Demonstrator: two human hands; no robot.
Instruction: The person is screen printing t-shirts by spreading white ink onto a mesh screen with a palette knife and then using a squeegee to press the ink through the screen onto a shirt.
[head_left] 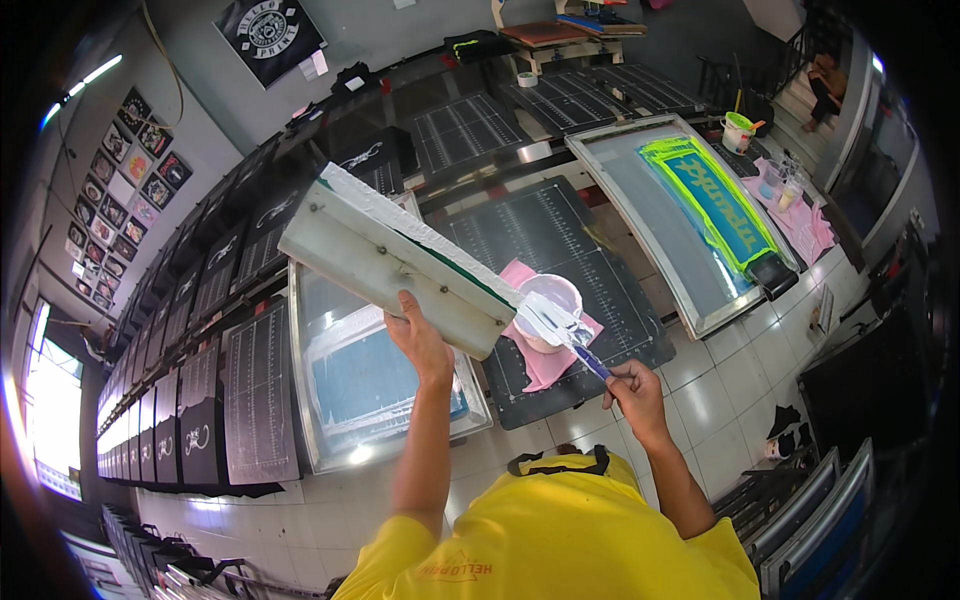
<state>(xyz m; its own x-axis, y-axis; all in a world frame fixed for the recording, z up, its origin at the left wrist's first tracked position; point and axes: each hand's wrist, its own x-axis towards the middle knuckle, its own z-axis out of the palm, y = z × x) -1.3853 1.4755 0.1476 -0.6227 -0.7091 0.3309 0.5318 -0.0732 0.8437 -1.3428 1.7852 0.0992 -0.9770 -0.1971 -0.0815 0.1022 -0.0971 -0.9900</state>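
Watching the head view from my remote station, I am seeing both hands occupied. The left hand [424, 345] is grasping a long, pale squeegee [385, 265] by its lower edge, thumb pressing on the broad face. The squeegee is hanging tilted in the air, its upper end pointing left and its lower end sloping down to the right. White ink is thickly coating its upper long edge, with a green strip showing beneath.

The right hand [636, 396] is pinching the blue handle of a spatula [570, 337], fingers closing round its end. The white-smeared blade is sitting above a tub [562, 287], close by the squeegee's lower end; I am not managing to tell whether the two are touching.

The tub is standing on a pink cloth [543, 372], which is lying on a black gridded board [490, 235]. To the left, partly behind the squeegee and the left arm, a framed screen [303, 400] is carrying white ink around a blue area. To the right, a second screen [655, 230] is bearing bright green ink around blue. Beyond its far right corner, a small bucket [737, 134] is standing with green about its rim.
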